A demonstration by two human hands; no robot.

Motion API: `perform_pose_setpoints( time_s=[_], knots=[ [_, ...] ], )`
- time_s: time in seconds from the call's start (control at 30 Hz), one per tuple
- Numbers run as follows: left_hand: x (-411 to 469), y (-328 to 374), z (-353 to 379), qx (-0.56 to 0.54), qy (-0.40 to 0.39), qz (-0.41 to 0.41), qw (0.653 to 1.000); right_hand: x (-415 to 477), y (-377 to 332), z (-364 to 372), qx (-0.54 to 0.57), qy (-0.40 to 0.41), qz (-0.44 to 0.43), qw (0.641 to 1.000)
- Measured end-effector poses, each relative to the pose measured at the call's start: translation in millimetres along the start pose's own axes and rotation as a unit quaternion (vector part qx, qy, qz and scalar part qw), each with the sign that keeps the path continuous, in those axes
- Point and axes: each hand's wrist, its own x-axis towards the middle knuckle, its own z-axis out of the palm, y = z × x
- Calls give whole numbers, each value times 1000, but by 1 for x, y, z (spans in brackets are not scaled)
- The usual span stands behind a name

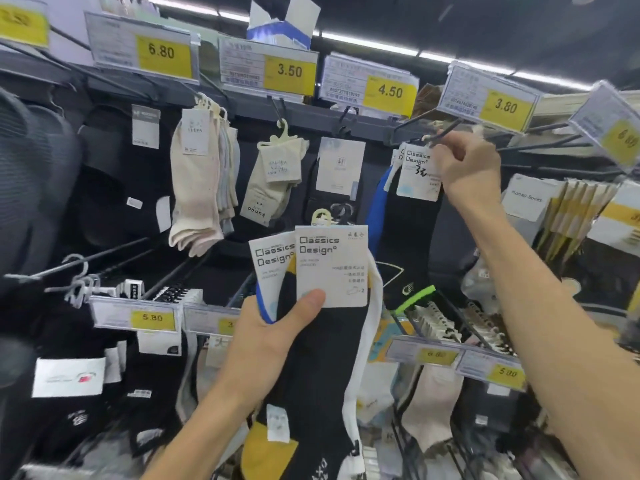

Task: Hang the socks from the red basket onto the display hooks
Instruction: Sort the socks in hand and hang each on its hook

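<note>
Shop racking (346, 123) fills my whole view, a dark wall of wire hooks with yellow price tags along its rails. At the middle of that rack, in front of the lower rail, my left hand (266, 344) grips two sock packs (322, 358): black socks with a white edge and yellow toe patches, each under a white card reading "Classics Design". The thumb presses on the lower edge of the front card (330, 268) and the fingers wrap behind, so the hand is closed on the pair. A cream plastic hanger (320, 216) sticks up above the cards.

Toward the rack's upper right, my right hand (467, 168) is raised, fingers curled round the top of a third pack (417, 174) with the same card, right at the tip of a hook (446, 131). Motion blur hides the pack's hanger, so I cannot tell whether it sits on the wire. That hook juts out just below the 3.80 price tag (491, 98).

Further left along the top rail hang a black pack under the 4.50 tag (370, 84), a cream Kunao pair (273, 178) under the 3.50 tag (289, 71), and a bunch of cream socks (197, 188) under the 6.80 tag (161, 51).
</note>
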Motion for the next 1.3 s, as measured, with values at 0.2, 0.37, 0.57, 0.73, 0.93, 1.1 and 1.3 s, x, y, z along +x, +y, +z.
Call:
perform_pose_setpoints(
  time_s=[0.2,0.37,0.57,0.73,0.93,1.1,1.3],
  knots=[
    [0,-4,-2,6,1,-16,1000,-122,-50,-29,147,17,-47,988],
    [4,-1,5,27,-23,-3,999,-172,-70,-24,178,-154,-57,970],
    [6,-1,9,90,-80,5,993,-171,-69,-37,195,-176,-47,964],
    [10,-6,11,188,-105,12,976,-170,-73,-41,201,-218,-13,955],
    [13,-4,12,191,-148,6,970,-169,-66,-48,273,-284,22,919],
    [19,0,11,208,-49,69,974,-153,-33,-46,465,-76,167,866],
    [20,0,6,212,-17,72,974,-91,10,-34,359,48,202,910]
  ],
)
